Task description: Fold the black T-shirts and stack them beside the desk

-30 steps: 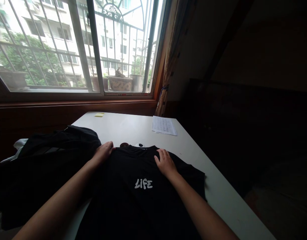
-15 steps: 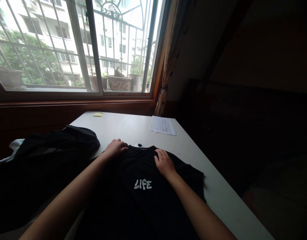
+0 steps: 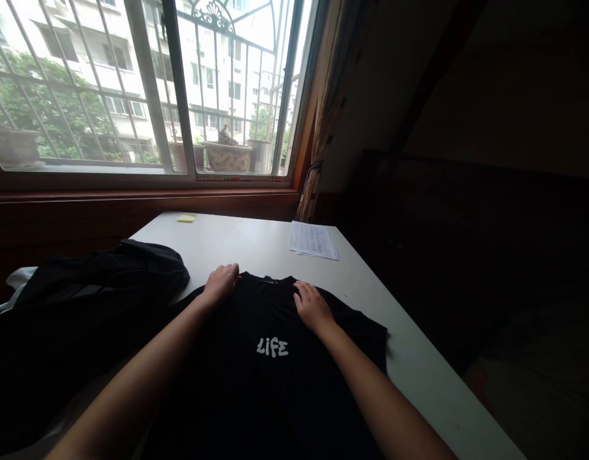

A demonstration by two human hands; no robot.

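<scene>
A black T-shirt [image 3: 270, 390] with white lettering lies spread on the white table [image 3: 237, 239], its neckline toward the window. At the left shoulder beside the collar, my left hand [image 3: 221, 282] has its fingers bent together over the cloth edge. On the other side of the neckline my right hand [image 3: 313, 306] rests on the shirt, fingers a little spread. A small part of a white object [image 3: 268, 278] shows at the collar. Whether cloth is pinched under the right fingertips is hidden.
A heap of dark clothing [image 3: 107, 287] lies on the left, with something white at its far left. Printed sheets [image 3: 313, 240] lie near the back right corner, and a yellow note [image 3: 186, 218] near the back left. A barred window and a tied curtain stand behind.
The shirt's collar has moved slightly away from me and now covers most of the round white object. My left fingers have drawn closer together; my right hand has shifted slightly left.
</scene>
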